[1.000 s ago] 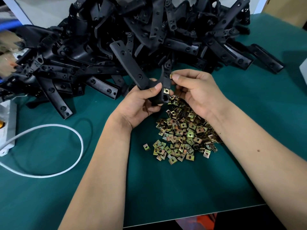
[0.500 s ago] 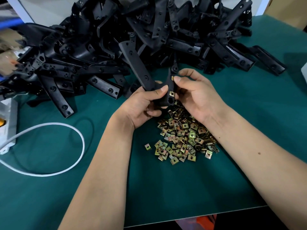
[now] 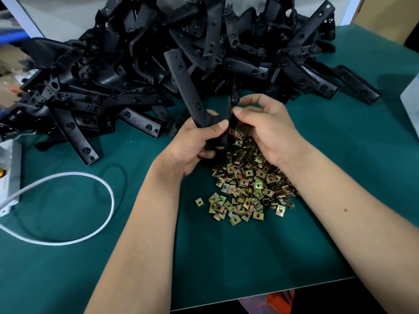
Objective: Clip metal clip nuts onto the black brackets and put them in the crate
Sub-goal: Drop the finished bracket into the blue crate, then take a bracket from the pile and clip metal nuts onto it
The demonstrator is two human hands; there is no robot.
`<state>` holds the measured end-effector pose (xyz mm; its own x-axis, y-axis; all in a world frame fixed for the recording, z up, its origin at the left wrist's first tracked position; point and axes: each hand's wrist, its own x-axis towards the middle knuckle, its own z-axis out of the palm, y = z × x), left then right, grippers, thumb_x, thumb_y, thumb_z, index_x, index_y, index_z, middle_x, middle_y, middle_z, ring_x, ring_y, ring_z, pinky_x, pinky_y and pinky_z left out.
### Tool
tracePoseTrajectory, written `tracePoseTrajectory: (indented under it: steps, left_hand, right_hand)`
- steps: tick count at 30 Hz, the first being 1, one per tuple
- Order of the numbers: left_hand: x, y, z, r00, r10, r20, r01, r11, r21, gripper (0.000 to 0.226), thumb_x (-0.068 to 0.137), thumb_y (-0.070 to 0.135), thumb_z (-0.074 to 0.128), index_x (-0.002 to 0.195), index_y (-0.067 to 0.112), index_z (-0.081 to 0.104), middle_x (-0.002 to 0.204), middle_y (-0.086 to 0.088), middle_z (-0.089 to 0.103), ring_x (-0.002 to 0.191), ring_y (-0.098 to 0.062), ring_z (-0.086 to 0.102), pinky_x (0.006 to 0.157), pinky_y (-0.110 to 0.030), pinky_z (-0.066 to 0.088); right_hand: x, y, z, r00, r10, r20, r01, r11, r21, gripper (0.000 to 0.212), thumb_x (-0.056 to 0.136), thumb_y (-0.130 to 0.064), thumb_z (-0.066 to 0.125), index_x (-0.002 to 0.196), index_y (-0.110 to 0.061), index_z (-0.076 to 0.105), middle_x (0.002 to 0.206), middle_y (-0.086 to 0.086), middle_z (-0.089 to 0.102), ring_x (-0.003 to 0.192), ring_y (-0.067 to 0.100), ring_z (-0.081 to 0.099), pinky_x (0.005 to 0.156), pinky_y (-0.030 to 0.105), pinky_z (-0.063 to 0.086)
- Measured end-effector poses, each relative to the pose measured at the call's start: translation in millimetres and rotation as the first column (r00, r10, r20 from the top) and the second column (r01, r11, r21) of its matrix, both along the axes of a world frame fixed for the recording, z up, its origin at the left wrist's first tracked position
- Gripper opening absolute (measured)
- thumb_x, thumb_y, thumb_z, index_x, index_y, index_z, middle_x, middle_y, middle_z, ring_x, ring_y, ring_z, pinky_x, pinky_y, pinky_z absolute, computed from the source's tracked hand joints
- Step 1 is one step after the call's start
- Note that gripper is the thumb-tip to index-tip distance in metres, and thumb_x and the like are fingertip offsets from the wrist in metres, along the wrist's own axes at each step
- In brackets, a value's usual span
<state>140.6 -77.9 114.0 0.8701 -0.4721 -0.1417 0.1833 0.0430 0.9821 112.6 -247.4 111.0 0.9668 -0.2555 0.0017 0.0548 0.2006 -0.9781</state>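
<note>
A black plastic V-shaped bracket [image 3: 192,96] was held up above the desk, its long arm slanting up to the left and its shorter arm rising almost straight. The left hand [image 3: 195,143] had its grip closed round the bend of the bracket, thumb laid across the front. The right hand [image 3: 267,130] pinched a small brass-coloured metal clip nut [image 3: 232,110] between thumb and forefinger, right against the edge of the short arm. Another clip nut [image 3: 231,132] already sat lower on that same arm.

Directly beneath the hands, a loose heap of brass-coloured square clip nuts [image 3: 249,189] lay on the green desk mat [image 3: 226,257], with one stray nut [image 3: 199,202] just to its left. Behind the hands, a large tangled pile of black brackets [image 3: 136,71] covered the far part of the desk from left to right. A white cable [image 3: 95,227] curled in a loop on the mat at the left, running to a white power strip [image 3: 9,175] at the edge of the view.
</note>
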Motion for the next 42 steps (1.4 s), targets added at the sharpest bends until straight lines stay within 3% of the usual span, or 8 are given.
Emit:
tracePoseTrajectory:
  steps: [8, 17, 21, 27, 30, 34, 38, 42]
  left_hand:
    - [-20, -36, 11, 0.972, -0.037, 0.231, -0.003, 0.985, 0.173, 0.018, 0.089, 0.031, 0.07, 0.077, 0.042, 0.062, 0.078, 0.016, 0.063, 0.077, -0.001, 0.062, 0.069, -0.031, 0.044]
    - [-89, -170, 47, 0.835, -0.387, 0.391, 0.328, 0.921, 0.212, 0.027, 0.098, 0.0, 0.063, 0.083, 0.02, 0.053, 0.074, -0.004, 0.064, 0.059, -0.003, 0.059, 0.05, -0.012, 0.041]
    - [-153, -255, 51, 0.678, -0.585, 0.445, 0.498, 0.811, 0.308, 0.018, 0.095, -0.004, 0.065, 0.085, 0.009, 0.057, 0.07, -0.008, 0.063, 0.053, -0.004, 0.056, 0.052, -0.015, 0.042]
    - [-267, -354, -1, 0.639, -0.764, 0.086, 0.709, 0.629, 0.317, 0.009, 0.096, 0.024, 0.071, 0.096, 0.021, 0.063, 0.082, 0.003, 0.071, 0.052, -0.005, 0.061, 0.046, -0.019, 0.043]
    - [-304, -376, -44, 0.581, -0.779, -0.237, 0.803, 0.501, 0.322, 0.033, 0.097, 0.035, 0.069, 0.121, 0.016, 0.055, 0.096, 0.002, 0.069, 0.059, -0.011, 0.062, 0.049, -0.02, 0.046]
    - [-325, -381, -99, 0.536, -0.722, -0.437, 0.842, 0.424, 0.333, 0.04, 0.095, 0.037, 0.072, 0.121, 0.015, 0.053, 0.124, -0.008, 0.064, 0.074, -0.017, 0.066, 0.058, -0.022, 0.053]
    - [-325, -375, -132, 0.563, -0.661, -0.496, 0.825, 0.412, 0.388, 0.036, 0.09, 0.038, 0.076, 0.111, 0.021, 0.052, 0.13, -0.009, 0.058, 0.088, -0.021, 0.071, 0.063, -0.026, 0.058]
    - [-321, -381, -135, 0.625, -0.663, -0.413, 0.779, 0.49, 0.392, 0.023, 0.09, 0.033, 0.075, 0.105, 0.024, 0.06, 0.117, -0.004, 0.066, 0.085, -0.017, 0.074, 0.06, -0.024, 0.057]
  right_hand:
    - [-29, -16, 9, 0.948, -0.289, 0.136, 0.315, 0.915, -0.25, 0.039, 0.083, -0.025, 0.085, 0.108, -0.018, 0.056, 0.073, -0.003, 0.064, 0.062, -0.001, 0.056, 0.061, 0.012, 0.047]
    - [-136, -124, 23, 0.81, -0.568, 0.15, 0.582, 0.809, -0.082, 0.027, 0.094, -0.012, 0.073, 0.103, -0.017, 0.049, 0.056, -0.015, 0.05, 0.051, 0.002, 0.044, 0.057, 0.015, 0.04]
    - [-209, -187, 20, 0.743, -0.663, 0.095, 0.665, 0.747, 0.01, 0.019, 0.1, -0.018, 0.067, 0.084, -0.014, 0.058, 0.075, 0.009, 0.054, 0.069, 0.019, 0.052, 0.064, 0.031, 0.043]
    - [-338, -264, -38, 0.625, -0.77, -0.13, 0.781, 0.619, 0.083, 0.023, 0.097, -0.025, 0.065, 0.079, -0.011, 0.071, 0.084, 0.024, 0.066, 0.061, 0.026, 0.063, 0.055, 0.032, 0.052]
    - [-394, -292, -97, 0.469, -0.8, -0.374, 0.818, 0.553, -0.158, 0.026, 0.094, -0.028, 0.071, 0.084, -0.005, 0.071, 0.085, 0.03, 0.063, 0.074, 0.033, 0.061, 0.07, 0.049, 0.049]
    - [-441, -313, -160, 0.215, -0.839, -0.499, 0.531, 0.53, -0.662, 0.034, 0.093, -0.03, 0.073, 0.067, -0.009, 0.066, 0.068, 0.015, 0.066, 0.066, 0.026, 0.062, 0.063, 0.035, 0.044]
    - [-455, -315, -184, 0.148, -0.826, -0.543, 0.154, 0.562, -0.813, 0.028, 0.092, -0.031, 0.072, 0.076, -0.011, 0.062, 0.075, 0.008, 0.066, 0.077, 0.033, 0.068, 0.061, 0.03, 0.046]
    - [-442, -318, -174, 0.14, -0.838, -0.528, 0.195, 0.546, -0.815, 0.022, 0.091, -0.032, 0.072, 0.084, -0.015, 0.061, 0.082, 0.011, 0.067, 0.085, 0.034, 0.066, 0.069, 0.031, 0.046]
